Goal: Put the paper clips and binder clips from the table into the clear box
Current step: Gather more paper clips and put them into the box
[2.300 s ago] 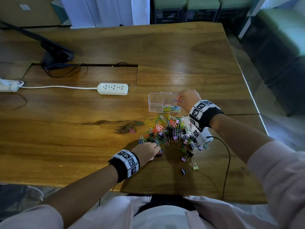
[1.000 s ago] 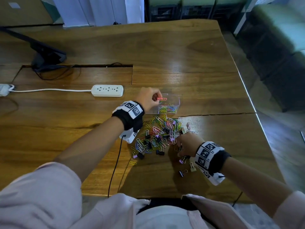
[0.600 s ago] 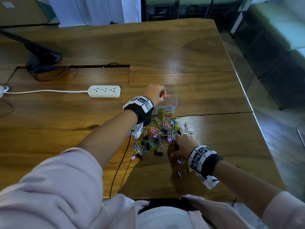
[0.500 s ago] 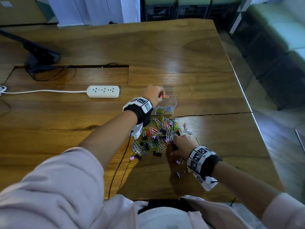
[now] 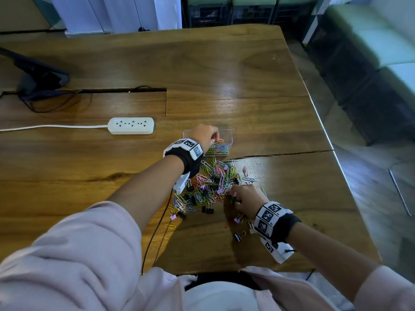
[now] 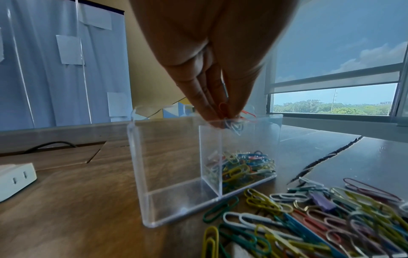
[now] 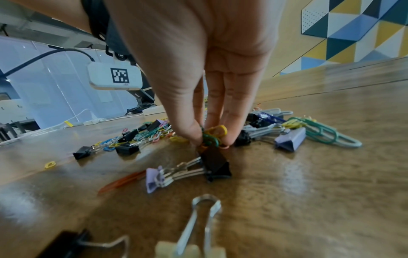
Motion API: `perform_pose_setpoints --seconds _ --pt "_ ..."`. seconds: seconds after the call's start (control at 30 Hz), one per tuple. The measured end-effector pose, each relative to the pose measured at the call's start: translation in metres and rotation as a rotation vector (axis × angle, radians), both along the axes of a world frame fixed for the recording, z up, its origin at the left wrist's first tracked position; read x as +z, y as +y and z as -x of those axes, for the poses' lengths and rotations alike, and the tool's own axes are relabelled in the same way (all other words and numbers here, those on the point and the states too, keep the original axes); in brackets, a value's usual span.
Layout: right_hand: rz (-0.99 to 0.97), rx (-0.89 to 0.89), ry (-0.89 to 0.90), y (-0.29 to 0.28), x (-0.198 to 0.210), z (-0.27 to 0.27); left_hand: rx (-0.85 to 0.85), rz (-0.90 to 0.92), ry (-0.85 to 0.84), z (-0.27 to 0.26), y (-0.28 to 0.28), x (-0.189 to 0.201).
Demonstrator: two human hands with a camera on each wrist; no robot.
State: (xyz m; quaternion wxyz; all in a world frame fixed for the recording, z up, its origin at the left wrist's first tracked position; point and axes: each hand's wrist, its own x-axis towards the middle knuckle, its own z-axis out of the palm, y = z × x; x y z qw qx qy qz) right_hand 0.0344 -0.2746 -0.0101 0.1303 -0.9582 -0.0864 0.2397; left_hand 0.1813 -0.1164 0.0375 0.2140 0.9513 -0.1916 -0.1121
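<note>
Looped wire paper clips (image 6: 238,172), clear box (image 6: 174,174)

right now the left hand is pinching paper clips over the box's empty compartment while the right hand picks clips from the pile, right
Not quite. The left hand pinches its paper clips over the clear box compartment that already holds clips, as the left wrist view shows. The right hand is indeed picking from the pile.
</note>
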Motion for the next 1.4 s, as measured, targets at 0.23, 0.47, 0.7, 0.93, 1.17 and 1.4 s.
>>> perform_pose_setpoints --seconds 0.23,0.47,0.7,0.93,1.17,1.4 --pt "-0.024 -0.005 0.011 -0.003 0.003 -0.001 -0.071 -0.073 0.053 -0.001 0.0 -0.01" --pt "-0.063 -0.01 0.015 -0.007 0.005 -0.003 -0.173 -0.165 0.036 -0.001 0.006 -0.023" --pt "-0.173 -0.048 -0.057 -0.005 0.014 -0.011 -0.185 0.054 -0.151 0.039 0.023 -0.008" --pt "-0.272 -0.126 -0.128 -0.009 0.051 -0.054 -0.317 -0.173 0.228 0.096 0.075 0.002" --pt "-0.223 -0.088 -0.259 -0.002 0.075 -0.107 -0.214 -0.383 0.467 0.145 0.121 -0.035" --pt "-0.12 0.0 -0.357 0.023 0.083 -0.136 -0.024 -0.209 0.4 0.16 0.133 -0.045"
